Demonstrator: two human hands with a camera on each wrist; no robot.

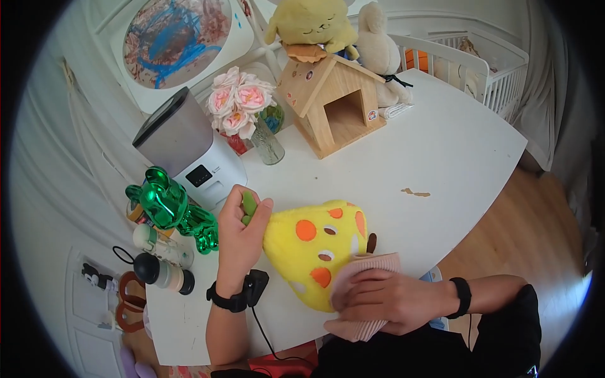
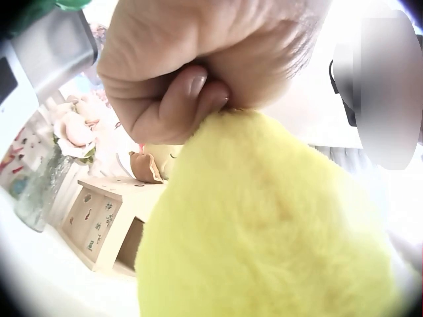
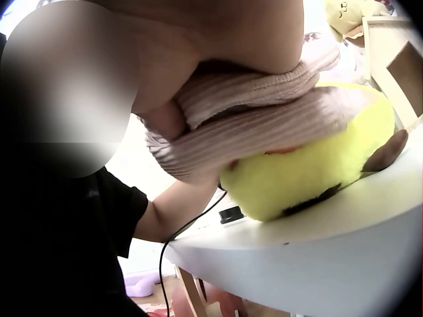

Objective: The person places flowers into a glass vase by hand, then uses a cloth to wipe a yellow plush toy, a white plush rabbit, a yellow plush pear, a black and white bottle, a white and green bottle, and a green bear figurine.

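A yellow plush toy with orange spots, stitched eyes and a green top lies on the white table in the head view. My left hand grips the green top, its fingers curled round it. In the left wrist view those fingers bend in tightly against the yellow plush. My right hand holds a pink ribbed cloth against the toy's lower right side. The folded cloth lies over the plush in the right wrist view, and a dark brown foot sticks out beyond it.
Left of the toy stand a shiny green bear figure, bottles and a grey-and-white appliance. Behind are pink flowers in a glass vase and a wooden toy house with plush animals. The table's curved edge runs along the right.
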